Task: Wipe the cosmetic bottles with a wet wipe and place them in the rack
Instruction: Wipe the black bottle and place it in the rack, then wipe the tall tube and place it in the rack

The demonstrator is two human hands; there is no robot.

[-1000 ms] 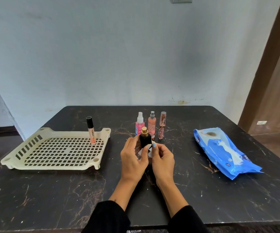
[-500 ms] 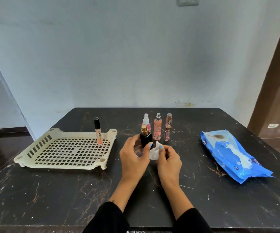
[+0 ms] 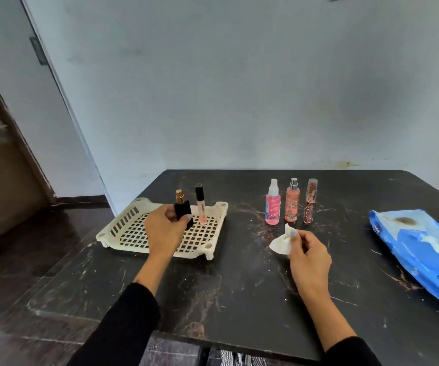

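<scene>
Rack [image 3: 123,223]: two bottles; table [image 3: 239,286]: three; one wipe [image 3: 281,244].

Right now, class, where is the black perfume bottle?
The black perfume bottle is in the left hand, above the cream rack, beside the standing lip gloss tube.

Black gold-capped bottle [image 3: 182,210] upright, seemingly just above cream rack [image 3: 123,228].

Left hand [image 3: 163,231] holds black bottle [image 3: 182,211] over rack [image 3: 123,223]; right hand [image 3: 309,256] pinches wipe [image 3: 281,244].
</scene>
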